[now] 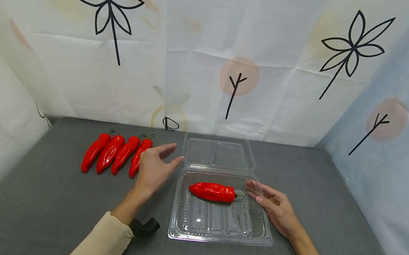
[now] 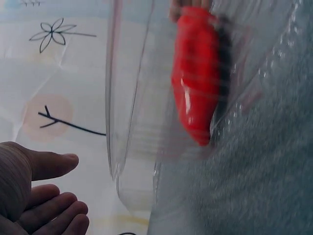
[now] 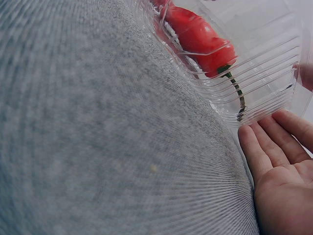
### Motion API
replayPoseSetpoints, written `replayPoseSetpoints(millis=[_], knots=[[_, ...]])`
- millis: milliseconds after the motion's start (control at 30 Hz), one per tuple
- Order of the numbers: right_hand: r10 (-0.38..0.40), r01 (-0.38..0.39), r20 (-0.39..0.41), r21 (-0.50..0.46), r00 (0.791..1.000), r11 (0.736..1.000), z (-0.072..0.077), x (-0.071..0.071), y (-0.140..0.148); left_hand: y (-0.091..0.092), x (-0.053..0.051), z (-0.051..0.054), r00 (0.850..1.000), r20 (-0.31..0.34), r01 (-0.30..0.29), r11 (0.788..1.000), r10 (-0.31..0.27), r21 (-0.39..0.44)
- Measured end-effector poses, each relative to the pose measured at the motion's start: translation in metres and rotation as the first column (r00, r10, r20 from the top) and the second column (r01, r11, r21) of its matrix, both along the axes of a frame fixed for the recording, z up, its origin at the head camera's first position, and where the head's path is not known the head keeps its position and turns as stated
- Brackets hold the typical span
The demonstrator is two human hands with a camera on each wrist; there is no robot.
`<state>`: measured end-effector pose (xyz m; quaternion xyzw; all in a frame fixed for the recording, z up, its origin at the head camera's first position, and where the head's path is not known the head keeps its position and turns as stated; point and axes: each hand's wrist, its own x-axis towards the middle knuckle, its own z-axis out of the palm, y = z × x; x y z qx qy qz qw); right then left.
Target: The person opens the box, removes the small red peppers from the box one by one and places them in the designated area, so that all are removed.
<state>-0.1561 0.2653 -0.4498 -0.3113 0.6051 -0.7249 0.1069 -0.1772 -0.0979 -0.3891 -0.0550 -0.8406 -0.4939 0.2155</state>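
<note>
One red pepper (image 1: 213,192) lies sideways in the base of a clear plastic clamshell container (image 1: 220,239), its stem toward the right. The container's lid (image 1: 220,152) is folded back behind the base. My right hand (image 1: 275,207) rests at the container's right side, fingers extended against the wall; in the right wrist view the fingertips (image 3: 247,134) touch the ribbed plastic. Left of the container, my left hand (image 1: 156,167) is raised with thumb and fingers apart and nothing between them. It partly covers the nearest of several red peppers (image 1: 124,155) lined up on the left.
A grey cloth-covered table (image 1: 49,194) spreads under everything. White printed fabric (image 1: 197,59) hangs behind the table and along both sides. A thin black loop (image 1: 171,123) shows at the table's back edge.
</note>
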Motion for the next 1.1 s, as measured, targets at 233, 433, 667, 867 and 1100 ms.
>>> replayPoseSetpoints(millis=[233, 433, 667, 867, 1100], knots=[[0.0, 0.0, 0.009, 0.006, 1.0, 1.0, -0.001, 0.0, 0.0, 0.014, 0.007, 0.001, 0.991, 0.042, 0.128, 0.992, -0.127, -0.018], [-0.007, 0.007, 0.012, 0.011, 1.0, 1.0, -0.001, 0.0, 0.001, 0.026, 0.012, 0.0, 0.968, 0.034, 0.25, 0.968, -0.249, -0.028], [-0.001, 0.001, 0.0, 0.0, 1.0, 1.0, 0.0, 0.0, 0.001, 0.036, 0.017, -0.005, 0.946, 0.036, 0.325, 0.94, -0.323, -0.105], [-0.018, 0.018, 0.015, 0.02, 1.0, 1.0, -0.001, 0.0, 0.0, 0.041, 0.021, -0.005, 0.926, 0.06, 0.379, 0.913, -0.374, -0.152], [-0.028, 0.027, 0.03, 0.023, 0.999, 0.999, -0.001, 0.0, 0.0, 0.045, 0.021, -0.007, 0.879, 0.145, 0.476, 0.857, -0.455, -0.197]])
